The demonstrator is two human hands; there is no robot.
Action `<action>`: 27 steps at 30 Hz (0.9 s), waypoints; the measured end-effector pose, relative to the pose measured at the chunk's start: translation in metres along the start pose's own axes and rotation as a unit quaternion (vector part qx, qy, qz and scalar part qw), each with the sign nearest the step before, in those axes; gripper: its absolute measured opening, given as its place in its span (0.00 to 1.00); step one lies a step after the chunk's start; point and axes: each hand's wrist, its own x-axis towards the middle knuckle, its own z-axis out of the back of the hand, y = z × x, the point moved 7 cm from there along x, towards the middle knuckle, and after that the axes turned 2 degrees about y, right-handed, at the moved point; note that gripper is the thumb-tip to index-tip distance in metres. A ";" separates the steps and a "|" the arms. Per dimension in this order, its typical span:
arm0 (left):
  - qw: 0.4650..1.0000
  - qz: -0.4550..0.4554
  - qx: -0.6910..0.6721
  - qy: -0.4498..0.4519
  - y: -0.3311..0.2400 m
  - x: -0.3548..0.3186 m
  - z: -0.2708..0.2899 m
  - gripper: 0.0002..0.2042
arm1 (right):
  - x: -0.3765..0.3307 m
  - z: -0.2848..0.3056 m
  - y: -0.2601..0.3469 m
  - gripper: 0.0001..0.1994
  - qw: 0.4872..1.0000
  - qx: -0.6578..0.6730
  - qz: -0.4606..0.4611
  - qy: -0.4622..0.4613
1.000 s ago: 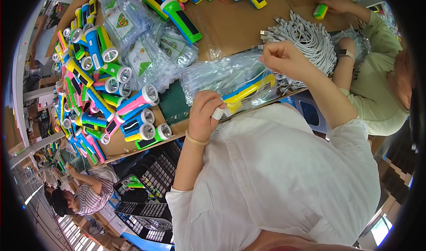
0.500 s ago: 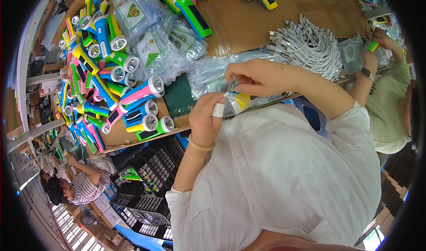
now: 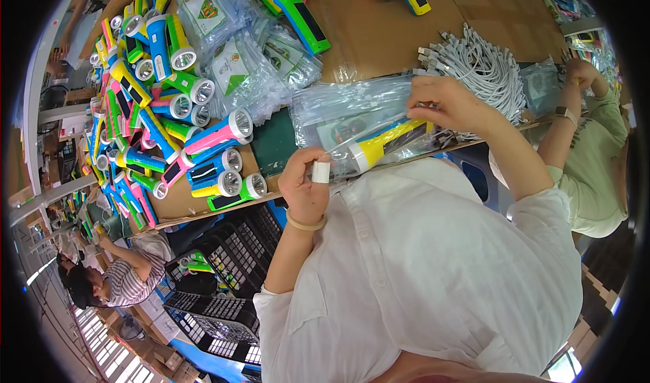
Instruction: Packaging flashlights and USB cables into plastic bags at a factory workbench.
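- Head view: left hand (image 3: 302, 188) is resting with fingers nearly closed beside clear film (image 3: 338, 134); whether they are gripping it, I cannot tell.
- Right hand (image 3: 448, 104) is covering the tail of a yellow-blue torch (image 3: 390, 143), fingers bunched, their hold hidden.
- The torch is lying between both hands' fingers, lamp leftward.
- Uneven pulling could be snagging film on its rim, causing tears.

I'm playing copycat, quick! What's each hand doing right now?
Left hand: closed, apparently pinching a clear plastic bag.
Right hand: fingers curled by the tail of the yellow-and-blue flashlight; what they grip can't be told.
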 end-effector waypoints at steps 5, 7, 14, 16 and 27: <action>0.989 0.101 -0.057 0.096 0.015 0.018 -0.009 0.17 | -0.010 0.001 0.006 0.07 0.988 -0.109 0.059 -0.096; 0.982 0.139 -0.092 0.093 0.032 0.026 -0.011 0.22 | -0.008 -0.002 0.006 0.07 0.987 -0.117 0.069 -0.089; 0.986 0.107 0.056 0.116 0.037 0.048 -0.020 0.12 | -0.033 0.043 0.009 0.04 0.980 0.093 -0.018 -0.176; 0.983 0.065 0.138 0.106 0.013 0.061 -0.035 0.11 | -0.043 0.071 0.001 0.04 0.945 0.105 0.001 -0.311; 0.877 -0.202 0.418 0.126 -0.003 0.076 -0.091 0.14 | -0.062 0.202 -0.109 0.10 0.854 0.210 -0.201 -0.432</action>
